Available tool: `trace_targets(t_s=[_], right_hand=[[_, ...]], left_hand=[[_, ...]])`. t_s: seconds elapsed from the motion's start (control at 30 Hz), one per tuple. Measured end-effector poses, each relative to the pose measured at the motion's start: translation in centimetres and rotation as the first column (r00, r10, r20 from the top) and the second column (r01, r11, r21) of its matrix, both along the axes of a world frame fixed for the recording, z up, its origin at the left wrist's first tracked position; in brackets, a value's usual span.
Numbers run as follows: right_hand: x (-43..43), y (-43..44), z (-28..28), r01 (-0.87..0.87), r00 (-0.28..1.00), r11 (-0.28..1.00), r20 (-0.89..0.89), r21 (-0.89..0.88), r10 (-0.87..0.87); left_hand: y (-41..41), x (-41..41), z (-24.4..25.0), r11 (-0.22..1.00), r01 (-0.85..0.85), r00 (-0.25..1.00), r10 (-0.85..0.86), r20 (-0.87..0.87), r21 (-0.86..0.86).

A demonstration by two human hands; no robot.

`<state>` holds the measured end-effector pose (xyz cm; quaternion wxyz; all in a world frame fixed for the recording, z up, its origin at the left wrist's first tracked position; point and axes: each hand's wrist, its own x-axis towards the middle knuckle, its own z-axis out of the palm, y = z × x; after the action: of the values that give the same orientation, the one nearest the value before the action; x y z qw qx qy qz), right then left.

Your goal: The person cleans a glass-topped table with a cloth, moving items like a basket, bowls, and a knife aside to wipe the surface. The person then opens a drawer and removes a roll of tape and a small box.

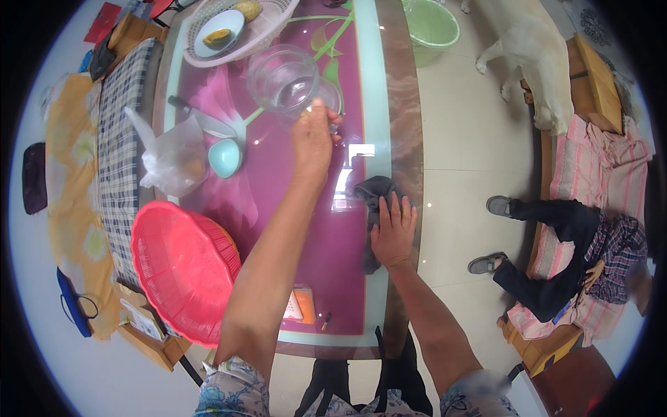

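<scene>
My left hand [313, 133] grips the near edge of a clear glass vessel [276, 78] above the table, and its lower part is partly behind my fingers. Under my right hand [394, 232], fingers spread and palm down, lies a dark grey cloth [376, 190] at the right edge of the table. A floral pattern shows through the glossy purple tabletop [333, 250]. Left of my left arm are a small turquoise bowl [225, 158], a knotted clear plastic bag [180, 156] with something inside, and a knife [203, 120].
A red plastic basket [177, 276] stands at the near left. At the far left, a pale basket [271, 31] holds a white bowl [227, 26] with a cut squash piece. Beyond the right edge are a green bucket [430, 23], a dog [536, 57] and a seated person [568, 245].
</scene>
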<state>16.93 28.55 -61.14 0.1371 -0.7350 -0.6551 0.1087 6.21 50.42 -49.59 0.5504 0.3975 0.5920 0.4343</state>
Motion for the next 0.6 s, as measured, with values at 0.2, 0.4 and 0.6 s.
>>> trace_targets(t_s=[0.2,0.4,0.6], right_hand=[[-0.2,0.0,0.4,-0.016,0.999,1.000,0.032,-0.001,0.016],[-0.4,0.0,0.4,-0.001,0.999,1.000,0.052,0.004,0.001],[-3.9,4.3,-0.7,-0.035,0.995,0.990,0.093,0.134,0.022]], left_hand=[[-8.4,-3.9,-0.9,0.971,0.095,0.953,-0.025,-0.303,0.218],[-25.9,-11.2,-0.5,0.937,0.328,0.764,-0.338,-0.550,-0.121],[-39.4,-18.1,0.5,0.917,0.248,0.748,-0.386,-0.540,-0.312]])
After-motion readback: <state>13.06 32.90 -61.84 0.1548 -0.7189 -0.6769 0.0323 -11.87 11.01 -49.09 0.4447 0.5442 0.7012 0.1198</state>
